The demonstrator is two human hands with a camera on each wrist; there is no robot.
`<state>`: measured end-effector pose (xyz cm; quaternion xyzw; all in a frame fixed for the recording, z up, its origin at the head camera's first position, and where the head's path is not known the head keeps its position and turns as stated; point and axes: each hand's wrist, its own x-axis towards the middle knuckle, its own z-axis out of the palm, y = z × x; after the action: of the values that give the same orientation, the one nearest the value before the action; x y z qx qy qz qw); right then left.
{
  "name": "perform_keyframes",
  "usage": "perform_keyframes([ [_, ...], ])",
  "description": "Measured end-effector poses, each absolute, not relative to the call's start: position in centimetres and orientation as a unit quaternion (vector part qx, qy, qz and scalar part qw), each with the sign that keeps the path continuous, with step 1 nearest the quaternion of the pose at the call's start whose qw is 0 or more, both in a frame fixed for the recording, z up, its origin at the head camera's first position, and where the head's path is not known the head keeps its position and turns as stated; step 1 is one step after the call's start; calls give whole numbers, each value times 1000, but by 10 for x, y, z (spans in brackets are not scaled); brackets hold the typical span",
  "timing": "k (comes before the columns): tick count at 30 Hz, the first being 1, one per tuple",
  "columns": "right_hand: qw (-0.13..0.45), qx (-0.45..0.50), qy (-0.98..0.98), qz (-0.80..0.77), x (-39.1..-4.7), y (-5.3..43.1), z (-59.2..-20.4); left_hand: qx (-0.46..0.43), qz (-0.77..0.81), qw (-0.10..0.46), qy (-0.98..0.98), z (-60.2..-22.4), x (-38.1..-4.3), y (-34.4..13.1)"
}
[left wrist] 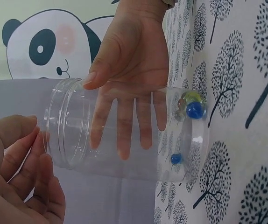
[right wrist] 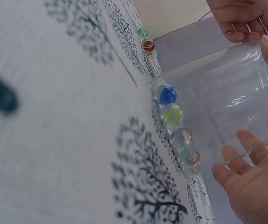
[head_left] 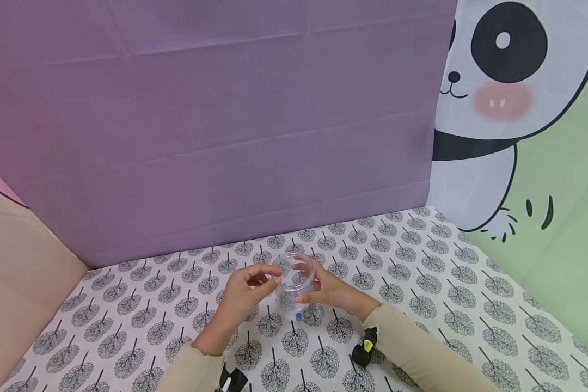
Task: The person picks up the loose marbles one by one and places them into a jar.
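Note:
A clear plastic jar (head_left: 294, 288) stands upright on the patterned cloth. My right hand (head_left: 330, 288) grips its far right side, thumb near the threaded neck and fingers spread along the wall. Several glass marbles lie on the jar's bottom, among them a blue marble (right wrist: 166, 94) and a yellow-streaked marble (right wrist: 173, 114). At the left of the mouth is my left hand (head_left: 247, 288), thumb and index fingertips right at the rim and the other fingers loosely bent. Nothing shows between those fingertips.
Outside the jar, a green marble (right wrist: 143, 32) and a red marble (right wrist: 148, 45) lie on the tree-print cloth (head_left: 402, 305), on the left-hand side. A purple curtain (head_left: 225, 136) closes off the back, and a panda-print curtain (head_left: 500, 179) stands at the right.

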<state>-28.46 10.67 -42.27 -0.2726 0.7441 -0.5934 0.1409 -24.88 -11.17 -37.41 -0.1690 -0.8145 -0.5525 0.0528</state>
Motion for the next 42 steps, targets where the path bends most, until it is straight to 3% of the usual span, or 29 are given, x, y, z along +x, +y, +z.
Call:
perform_keyframes([
  [6, 137, -275, 746, -591, -285, 106, -423, -165, -543, 68, -820, -374, -244, -122],
  [14, 141, -258, 750, -593, -287, 106, -424, -118, -555, 37, -822, -377, -237, -136],
  [42, 138, -259, 752, -590, -286, 105, -423, -63, -543, 12, -837, -395, -231, -166],
])
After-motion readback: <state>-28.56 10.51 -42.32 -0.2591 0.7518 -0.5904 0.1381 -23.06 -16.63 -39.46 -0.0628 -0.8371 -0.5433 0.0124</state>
